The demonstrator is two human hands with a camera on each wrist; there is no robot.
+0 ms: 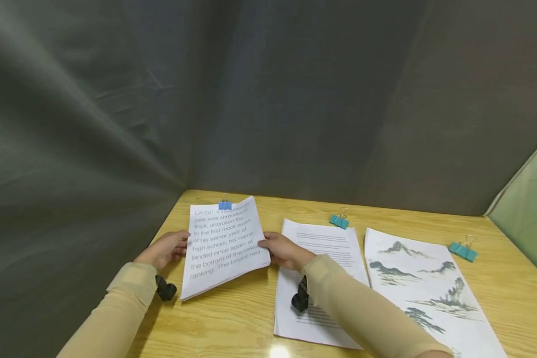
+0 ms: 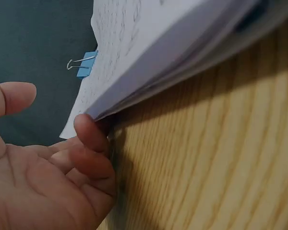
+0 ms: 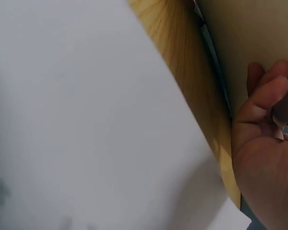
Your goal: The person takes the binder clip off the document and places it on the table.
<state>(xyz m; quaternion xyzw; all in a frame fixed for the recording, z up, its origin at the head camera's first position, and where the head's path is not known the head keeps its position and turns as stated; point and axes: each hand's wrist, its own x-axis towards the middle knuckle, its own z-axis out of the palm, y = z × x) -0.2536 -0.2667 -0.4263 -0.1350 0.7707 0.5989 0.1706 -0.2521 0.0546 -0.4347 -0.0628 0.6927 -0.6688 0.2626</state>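
Observation:
A stack of paper with large printed text is tilted up off the table at the left, with a blue binder clip at its top edge. My right hand pinches its right edge; in the right wrist view the fingers lie against the back of the sheets and the thumb is mostly hidden. My left hand is at the left edge. The left wrist view shows that hand's thumb apart from the paper, while its loosely bent fingers touch the sheets' edge.
Under my right forearm lies a stack with small print, a teal binder clip at its top. Further right is a stack with ink landscape drawings, and another teal clip beside it. Dark curtains bound the wooden table.

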